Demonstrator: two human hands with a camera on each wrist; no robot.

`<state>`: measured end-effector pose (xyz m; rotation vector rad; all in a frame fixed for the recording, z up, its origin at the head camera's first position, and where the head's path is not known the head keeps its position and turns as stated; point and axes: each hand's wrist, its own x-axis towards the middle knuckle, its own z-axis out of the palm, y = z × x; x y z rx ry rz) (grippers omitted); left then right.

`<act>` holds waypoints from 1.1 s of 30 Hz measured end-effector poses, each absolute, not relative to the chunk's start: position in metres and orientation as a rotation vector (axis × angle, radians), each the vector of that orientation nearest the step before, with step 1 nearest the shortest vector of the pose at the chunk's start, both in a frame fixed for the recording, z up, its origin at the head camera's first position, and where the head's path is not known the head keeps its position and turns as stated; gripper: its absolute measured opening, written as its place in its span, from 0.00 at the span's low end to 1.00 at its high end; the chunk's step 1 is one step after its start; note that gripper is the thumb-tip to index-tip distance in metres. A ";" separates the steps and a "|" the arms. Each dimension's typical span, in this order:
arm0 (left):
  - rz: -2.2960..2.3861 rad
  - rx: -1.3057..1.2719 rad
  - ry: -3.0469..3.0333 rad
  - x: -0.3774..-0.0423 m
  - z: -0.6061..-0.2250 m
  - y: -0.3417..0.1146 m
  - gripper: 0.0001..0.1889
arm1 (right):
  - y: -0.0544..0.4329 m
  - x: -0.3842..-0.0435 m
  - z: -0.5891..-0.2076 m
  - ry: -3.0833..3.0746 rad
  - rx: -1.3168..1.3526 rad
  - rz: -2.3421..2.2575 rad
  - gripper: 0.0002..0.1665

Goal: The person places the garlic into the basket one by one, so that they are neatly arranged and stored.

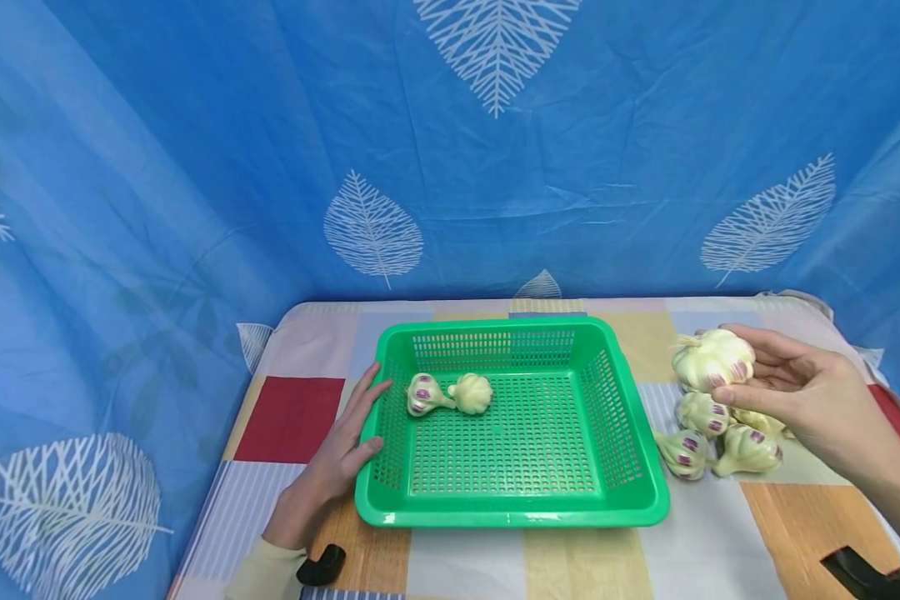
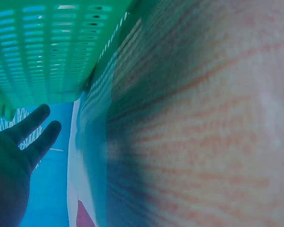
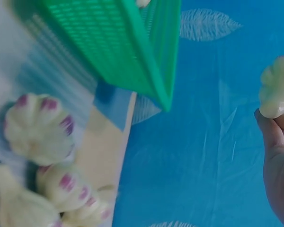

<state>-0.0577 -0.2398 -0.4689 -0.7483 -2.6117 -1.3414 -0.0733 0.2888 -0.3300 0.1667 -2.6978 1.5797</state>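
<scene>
Head view: the held garlic bulb (image 1: 712,360) could drop among the loose bulbs (image 1: 702,415) nearby if the right hand (image 1: 802,379) slackens its pinch; the green basket (image 1: 510,518) could slide if the left hand (image 1: 340,448) pushes. The held garlic bulb lies between right thumb and fingers, right of the basket, well apart from the left hand, whose extended fingers rest at the left rim. Two bulbs (image 1: 471,393) lie inside.

Left wrist view: fingers spread beside the basket wall; contact appears likely, though dim.

Right wrist view: the right hand grips its bulb, apart from the basket.
</scene>
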 end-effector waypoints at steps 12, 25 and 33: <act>-1.333 -0.769 -2.592 -0.057 -0.471 -0.243 0.38 | 0.252 -0.094 -0.311 -2.722 0.276 1.732 0.37; -1.394 -0.749 -2.606 -0.057 -0.469 -0.240 0.39 | 0.217 -0.113 -0.297 -2.779 0.337 1.763 0.42; -1.392 -0.751 -2.614 -0.058 -0.467 -0.240 0.39 | 0.184 -0.134 -0.306 -2.798 0.453 1.944 0.46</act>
